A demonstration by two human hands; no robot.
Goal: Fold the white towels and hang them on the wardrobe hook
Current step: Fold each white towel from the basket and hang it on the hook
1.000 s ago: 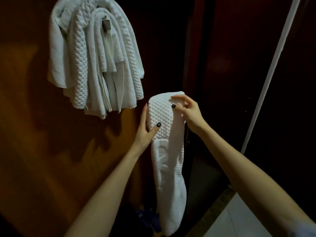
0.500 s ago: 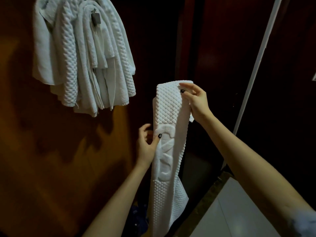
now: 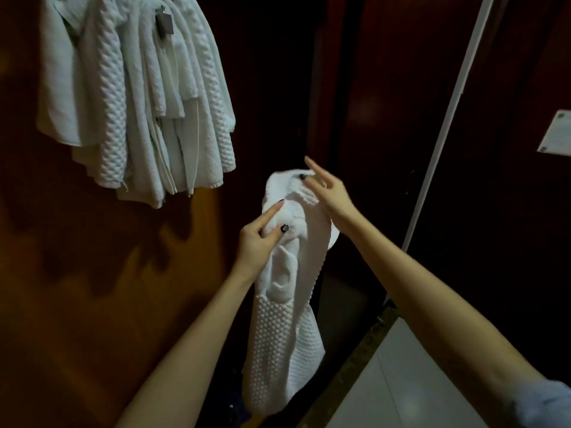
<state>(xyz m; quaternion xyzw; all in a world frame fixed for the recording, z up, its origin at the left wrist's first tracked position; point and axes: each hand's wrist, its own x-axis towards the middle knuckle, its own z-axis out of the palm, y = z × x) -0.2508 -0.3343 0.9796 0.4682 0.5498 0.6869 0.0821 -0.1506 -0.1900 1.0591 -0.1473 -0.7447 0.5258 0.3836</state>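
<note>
We seem mid-fold: our left hand (image 3: 262, 242) pinches the long white towel (image 3: 278, 335) hanging below the hung towels (image 3: 136, 97), our right hand (image 3: 329, 193) splays loose at its top, and next we likely double it for the hook (image 3: 165, 21).

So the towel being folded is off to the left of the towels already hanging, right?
No. The towel being folded is off to the right of the hanging towels, not the left; the head view shows it.
</note>
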